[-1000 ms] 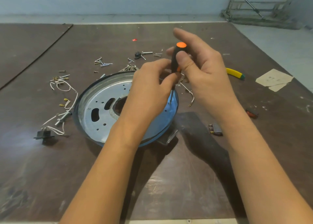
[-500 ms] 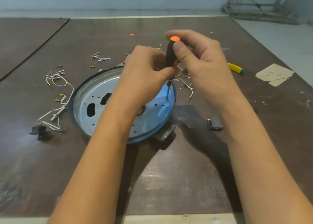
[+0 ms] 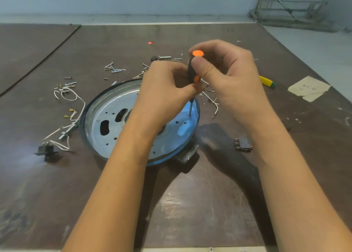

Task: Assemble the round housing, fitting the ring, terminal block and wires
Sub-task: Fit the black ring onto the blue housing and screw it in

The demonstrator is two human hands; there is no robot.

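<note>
The round metal housing (image 3: 106, 118) lies on the brown table, its plate full of holes and slots. A black-and-orange screwdriver (image 3: 193, 74) stands nearly upright over its right side, tip on the plate. My right hand (image 3: 226, 74) grips the handle from the right, thumb near the orange cap. My left hand (image 3: 167, 92) pinches the lower handle and shaft, hiding the housing's centre. White wires with terminals (image 3: 70, 103) lie left of the housing. A black terminal block (image 3: 46, 151) sits at the near left.
Loose screws (image 3: 114, 69) are scattered behind the housing, with a bolt (image 3: 66, 132) at its left rim. A small black switch part (image 3: 242, 144) lies to the right. A yellow tool handle (image 3: 266, 81) and paper scraps (image 3: 309, 88) rest at the far right.
The screwdriver has come down from mid-air until its tip sits on the housing plate. Both hands have lowered with it and stay closed round the handle.
</note>
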